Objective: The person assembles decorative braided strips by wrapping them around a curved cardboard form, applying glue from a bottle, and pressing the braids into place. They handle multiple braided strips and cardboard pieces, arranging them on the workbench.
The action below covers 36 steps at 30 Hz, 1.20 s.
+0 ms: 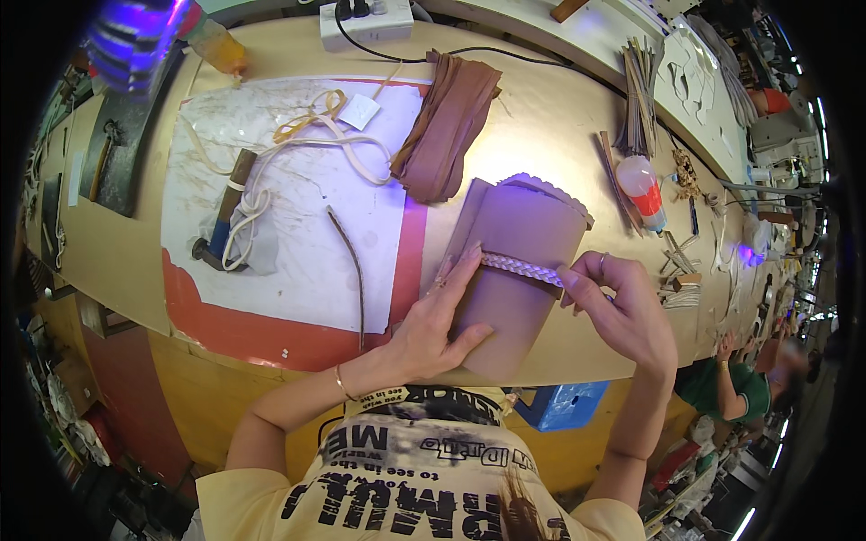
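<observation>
Right hand (621, 308) pinches right end of braided strap (519, 266). Strap runs left across brown cylinder (528, 224) to left hand (435, 326), grip wide.

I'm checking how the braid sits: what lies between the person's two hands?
In the head view, the pale braided strip lies between the left hand and right hand, across the brown curved piece.

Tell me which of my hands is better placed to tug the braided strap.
Probably your right hand: its thumb and fingers appear to pinch the braided strap at its right side, while your left hand lies spread against the brown cylinder.
</observation>
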Each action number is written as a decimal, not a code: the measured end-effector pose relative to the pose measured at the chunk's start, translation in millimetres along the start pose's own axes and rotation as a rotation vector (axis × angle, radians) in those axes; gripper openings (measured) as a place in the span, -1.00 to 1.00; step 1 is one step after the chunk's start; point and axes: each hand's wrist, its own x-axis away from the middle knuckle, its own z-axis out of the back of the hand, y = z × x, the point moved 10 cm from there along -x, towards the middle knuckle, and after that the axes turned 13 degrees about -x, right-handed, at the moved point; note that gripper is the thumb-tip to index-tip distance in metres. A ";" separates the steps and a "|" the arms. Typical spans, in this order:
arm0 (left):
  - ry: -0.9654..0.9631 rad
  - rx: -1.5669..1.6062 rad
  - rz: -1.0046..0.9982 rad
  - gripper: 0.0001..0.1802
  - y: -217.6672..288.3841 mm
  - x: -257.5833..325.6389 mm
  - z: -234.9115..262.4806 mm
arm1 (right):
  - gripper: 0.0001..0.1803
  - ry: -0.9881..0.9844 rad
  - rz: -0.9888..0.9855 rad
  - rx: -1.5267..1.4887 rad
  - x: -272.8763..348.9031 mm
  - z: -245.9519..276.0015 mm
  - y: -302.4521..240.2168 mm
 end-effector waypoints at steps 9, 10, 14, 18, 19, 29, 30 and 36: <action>-0.019 -0.037 -0.029 0.07 -2.4 -1.6 -4.2 | -0.77 -0.065 0.213 -0.219 2.0 -2.2 19.2; -0.019 -0.042 -0.027 0.08 -2.3 -1.7 -4.3 | -0.77 -0.058 0.223 -0.234 2.4 -1.2 21.5; -0.047 -0.055 -0.001 0.09 -4.0 -1.4 -6.4 | -0.76 -0.032 0.224 -0.279 3.1 -1.0 29.6; -0.051 -0.064 -0.013 0.09 -3.5 -2.3 -6.2 | -0.75 -0.022 0.210 -0.286 2.5 1.1 31.0; -0.047 -0.075 -0.020 0.09 -2.9 -2.5 -5.7 | -0.75 -0.044 0.186 -0.274 2.3 0.3 32.0; -0.046 -0.074 -0.014 0.05 -3.1 -3.3 -5.4 | -0.80 -0.089 0.095 -0.260 2.7 -1.0 42.1; -0.047 -0.075 -0.016 0.05 -3.0 -3.6 -5.3 | -0.81 -0.085 0.097 -0.259 2.7 -0.5 43.5; -0.066 -0.089 0.000 0.05 -4.0 -4.0 -5.9 | -0.78 0.018 0.243 -0.261 0.3 6.8 42.3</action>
